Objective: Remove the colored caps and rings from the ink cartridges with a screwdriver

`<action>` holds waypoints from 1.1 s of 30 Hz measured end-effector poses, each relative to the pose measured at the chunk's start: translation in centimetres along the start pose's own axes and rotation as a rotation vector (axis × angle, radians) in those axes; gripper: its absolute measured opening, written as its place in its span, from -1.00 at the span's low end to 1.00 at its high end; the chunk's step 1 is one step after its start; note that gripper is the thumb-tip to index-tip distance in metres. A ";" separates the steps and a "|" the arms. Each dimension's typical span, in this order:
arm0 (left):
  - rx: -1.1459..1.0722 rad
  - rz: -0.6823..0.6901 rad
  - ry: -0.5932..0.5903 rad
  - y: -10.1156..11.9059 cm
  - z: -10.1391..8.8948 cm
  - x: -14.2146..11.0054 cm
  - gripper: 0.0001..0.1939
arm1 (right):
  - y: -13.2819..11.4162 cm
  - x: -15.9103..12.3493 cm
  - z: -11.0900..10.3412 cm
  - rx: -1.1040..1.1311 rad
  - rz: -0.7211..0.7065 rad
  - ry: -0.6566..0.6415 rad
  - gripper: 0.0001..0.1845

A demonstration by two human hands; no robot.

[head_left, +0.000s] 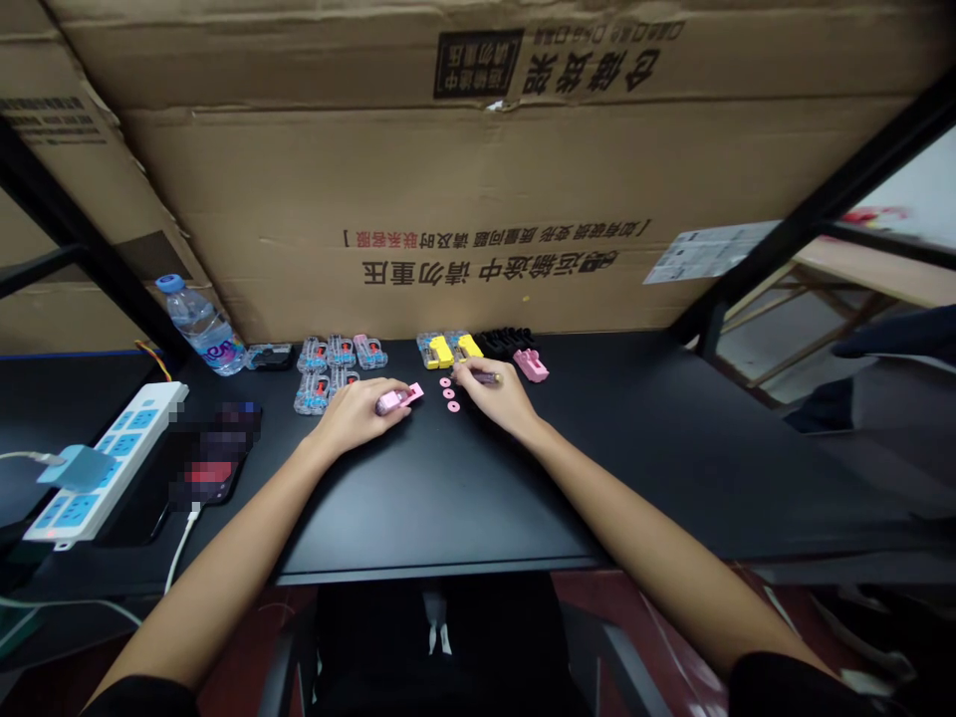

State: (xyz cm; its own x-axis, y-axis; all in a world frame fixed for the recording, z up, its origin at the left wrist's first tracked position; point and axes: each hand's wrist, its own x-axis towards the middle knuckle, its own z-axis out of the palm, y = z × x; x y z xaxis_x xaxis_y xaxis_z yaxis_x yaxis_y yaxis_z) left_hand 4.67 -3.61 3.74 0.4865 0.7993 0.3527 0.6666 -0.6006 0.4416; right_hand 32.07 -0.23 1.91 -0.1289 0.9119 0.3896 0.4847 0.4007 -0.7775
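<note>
My left hand (363,415) is shut on a pink plastic part (398,399), which sticks out past the fingers to the right. My right hand (487,393) pinches a slim dark rod-like piece (485,377) between its fingers. Just left of that hand lie small pink rings (449,393) in a short row on the black desk (440,498). Above my right hand stand yellow plastic parts (440,351) in clear cases. Several clear cases with blue and red parts (312,394) lie beyond my left hand. A pink piece (531,365) sits beside black parts (506,343).
A large cardboard box (478,199) with printed characters stands along the desk's far side. At the left are a water bottle (200,326), a white power strip (105,463) with a plugged-in charger, and a blurred phone (213,458). A black frame post (822,209) stands at the right.
</note>
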 end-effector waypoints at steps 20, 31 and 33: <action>0.015 -0.029 -0.012 -0.2 0.0 0.0 -0.72 | 1.5 1.6 -2.2 -0.004 0.084 -0.013 -0.64; -0.033 0.016 -0.033 0.1 0.5 0.1 -0.73 | -4.7 -0.5 -1.0 0.371 0.108 -0.327 -0.52; -0.056 0.046 -0.036 0.0 0.6 0.1 -0.73 | -4.4 -1.2 0.0 0.383 0.096 -0.391 -0.54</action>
State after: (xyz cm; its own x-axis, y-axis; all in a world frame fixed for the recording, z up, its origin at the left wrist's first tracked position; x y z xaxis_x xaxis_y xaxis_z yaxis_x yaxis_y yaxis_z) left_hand 5.04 -3.58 3.33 0.5363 0.7706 0.3443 0.6111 -0.6358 0.4715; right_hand 30.08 -3.07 4.92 -0.4469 0.8815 0.1527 0.1704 0.2514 -0.9528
